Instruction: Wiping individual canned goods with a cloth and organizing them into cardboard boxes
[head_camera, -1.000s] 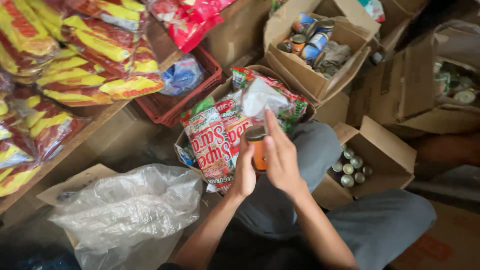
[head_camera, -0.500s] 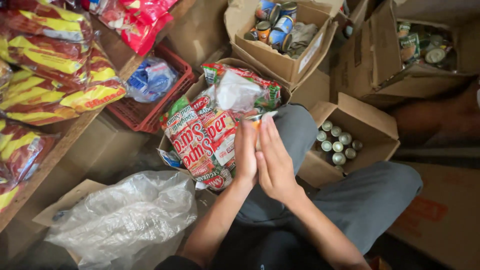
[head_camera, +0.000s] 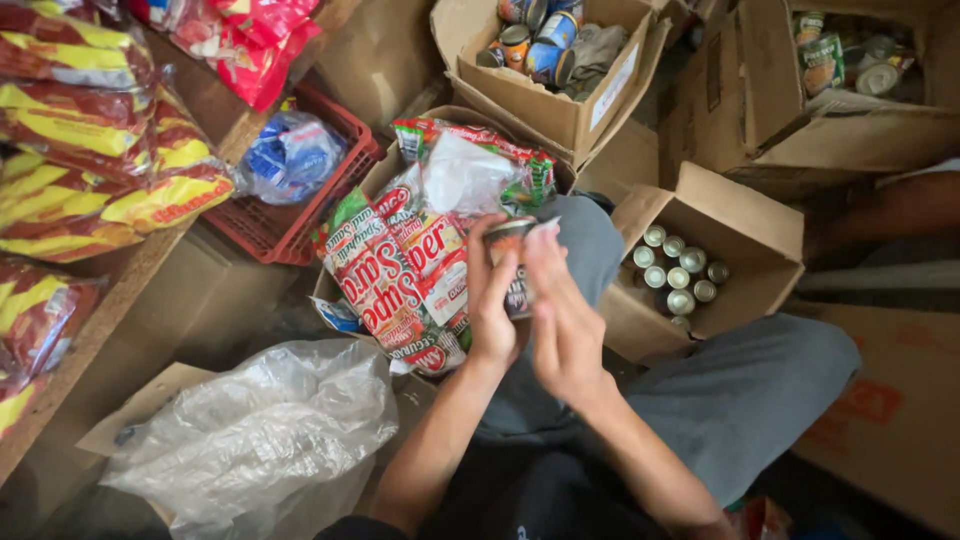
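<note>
Head view, dead centre of the frame: the left hand (head_camera: 493, 310) and right hand (head_camera: 565, 320) are both curled snug around a small dark-labelled tin can (head_camera: 512, 262), just in front of red-and-green plastic spaghetti packets (head_camera: 400, 270). An open cardboard box of little cans (head_camera: 700, 262) sits right of centre.

A small shop's stockroom: open cardboard boxes of tins (head_camera: 678, 268), stacked snack bags (head_camera: 95, 165) on a wooden shelf (head_camera: 120, 300), a red plastic crate (head_camera: 300, 215), bundled noodle packets (head_camera: 400, 270).
</note>
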